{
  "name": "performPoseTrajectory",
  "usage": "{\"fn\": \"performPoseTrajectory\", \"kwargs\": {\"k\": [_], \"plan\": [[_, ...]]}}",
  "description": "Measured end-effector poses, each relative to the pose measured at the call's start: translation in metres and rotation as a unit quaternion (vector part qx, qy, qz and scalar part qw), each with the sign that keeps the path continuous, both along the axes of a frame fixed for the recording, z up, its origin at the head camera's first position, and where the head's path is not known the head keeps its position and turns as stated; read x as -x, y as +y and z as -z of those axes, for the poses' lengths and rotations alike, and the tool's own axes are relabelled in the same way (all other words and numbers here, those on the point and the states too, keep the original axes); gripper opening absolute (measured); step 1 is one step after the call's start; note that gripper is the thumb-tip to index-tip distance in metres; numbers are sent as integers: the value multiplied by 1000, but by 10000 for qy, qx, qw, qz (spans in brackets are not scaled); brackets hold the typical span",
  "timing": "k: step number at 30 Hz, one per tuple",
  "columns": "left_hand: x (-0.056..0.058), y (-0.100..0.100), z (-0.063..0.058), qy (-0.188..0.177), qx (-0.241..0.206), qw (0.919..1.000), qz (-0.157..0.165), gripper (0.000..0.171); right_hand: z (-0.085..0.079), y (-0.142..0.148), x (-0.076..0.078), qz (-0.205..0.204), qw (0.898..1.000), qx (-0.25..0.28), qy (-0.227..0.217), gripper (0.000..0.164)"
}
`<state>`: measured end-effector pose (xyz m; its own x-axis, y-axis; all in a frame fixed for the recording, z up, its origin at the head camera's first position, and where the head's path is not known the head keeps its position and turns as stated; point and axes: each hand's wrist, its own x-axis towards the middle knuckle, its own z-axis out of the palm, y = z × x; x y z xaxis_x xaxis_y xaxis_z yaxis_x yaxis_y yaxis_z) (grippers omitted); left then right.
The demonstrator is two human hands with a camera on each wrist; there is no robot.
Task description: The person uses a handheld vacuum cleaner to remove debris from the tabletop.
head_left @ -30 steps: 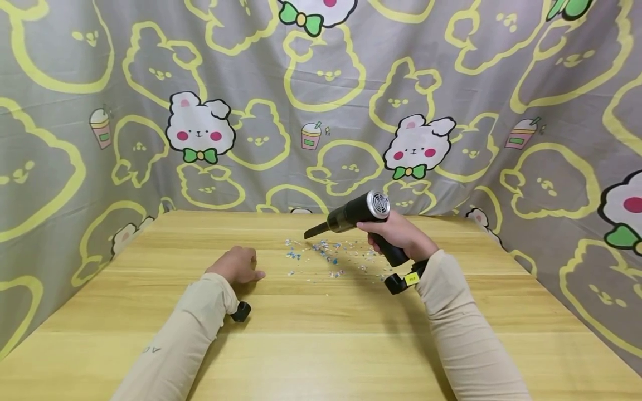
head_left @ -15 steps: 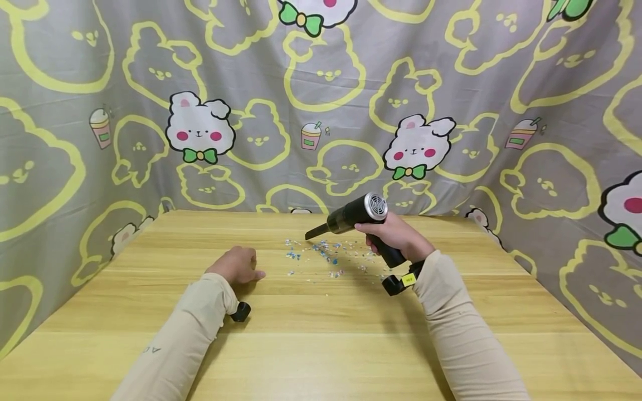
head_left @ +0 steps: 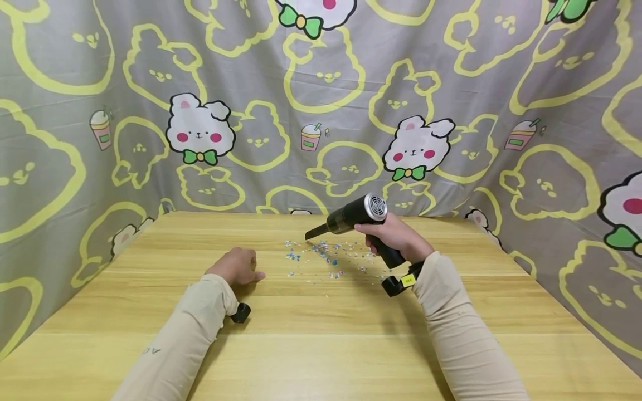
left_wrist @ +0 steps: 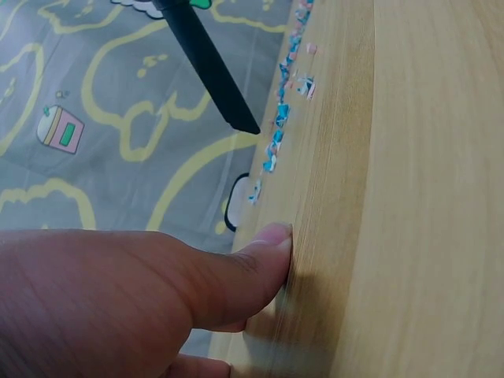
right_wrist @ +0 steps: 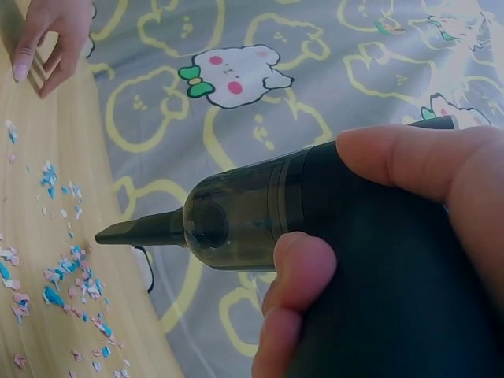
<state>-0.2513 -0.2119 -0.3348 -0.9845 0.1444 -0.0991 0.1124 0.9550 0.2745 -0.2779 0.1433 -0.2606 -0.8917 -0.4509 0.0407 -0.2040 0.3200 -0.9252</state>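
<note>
My right hand (head_left: 401, 236) grips the handle of a black handheld vacuum cleaner (head_left: 353, 216) with a silver vented end cap. Its narrow nozzle (head_left: 316, 231) points down to the left, its tip close over the far edge of the scattered paper scraps (head_left: 328, 257). In the right wrist view the clear dust cup (right_wrist: 236, 216) shows ahead of the curled fingers. The scraps are tiny, blue, pink and white. My left hand (head_left: 236, 266) rests on the tabletop left of them, fingers loosely bent, holding nothing. Its thumb (left_wrist: 264, 264) touches the wood in the left wrist view.
The wooden table (head_left: 301, 362) spans the whole foreground. A grey curtain (head_left: 271, 78) with yellow outlines and white cartoon bears stands behind it and along both sides. A black wrist camera (head_left: 393, 285) hangs under the right wrist, another camera (head_left: 241, 313) by the left.
The vacuum cleaner and my right hand have shifted slightly left and down, then stayed nearly still. My left hand has not moved, and the scraps look about the same.
</note>
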Motion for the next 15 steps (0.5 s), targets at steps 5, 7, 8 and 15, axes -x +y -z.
{"fn": "performPoseTrajectory", "kwargs": {"k": [5,7,8,15], "plan": [[-1,1,-1,-27,20,10000,8,46,-1,2,0,6,10000,44,27,38],[-2,1,-2,-25,40,10000,23,47,-1,2,0,40,10000,31,21,38],[-2,1,-2,-24,48,10000,31,47,-1,2,-1,65,10000,18,18,38],[-2,2,-2,5,56,10000,60,46,-1,4,-1,83,9999,-110,-21,38]]}}
